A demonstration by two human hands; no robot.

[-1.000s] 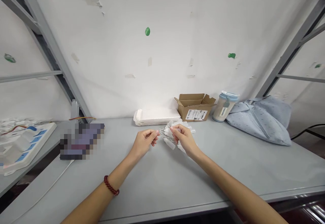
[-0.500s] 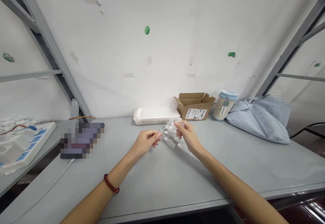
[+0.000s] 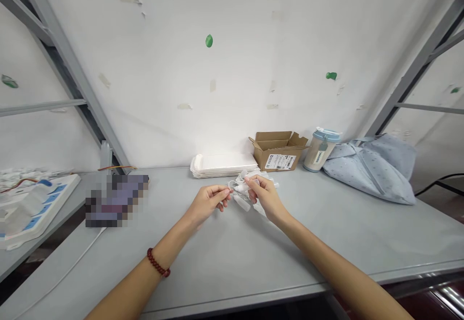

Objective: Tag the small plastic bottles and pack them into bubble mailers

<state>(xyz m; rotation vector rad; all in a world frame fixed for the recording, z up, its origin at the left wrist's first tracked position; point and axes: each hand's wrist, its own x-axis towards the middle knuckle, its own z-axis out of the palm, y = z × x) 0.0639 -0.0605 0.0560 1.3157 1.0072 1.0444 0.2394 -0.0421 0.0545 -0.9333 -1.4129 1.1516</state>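
Note:
A bunch of white oblong tag-like pieces (image 3: 241, 203) on thin pale cords is gathered above the grey table, between my hands and partly behind the right one. My left hand (image 3: 208, 203) pinches the cord ends between thumb and forefinger, at the left side of the bunch. From the right, my right hand (image 3: 265, 195) closes thumb and fingertips on one of the cords, beside a white piece. A small loop of cord (image 3: 232, 183) stands up between the two hands. The exact kind of the white pieces is too small to make out.
Behind the hands lie a stack of white flat packs (image 3: 223, 164) and an open cardboard box (image 3: 277, 158). A lidded cup (image 3: 319, 153) and a light blue cloth bag (image 3: 369, 170) stand to the right. At left are a blurred-out device (image 3: 121, 199) with a cable and a power strip (image 3: 43, 209).
My right hand has shifted slightly left and closer to my left hand, and a cord loop now shows between them. My left hand has hardly moved.

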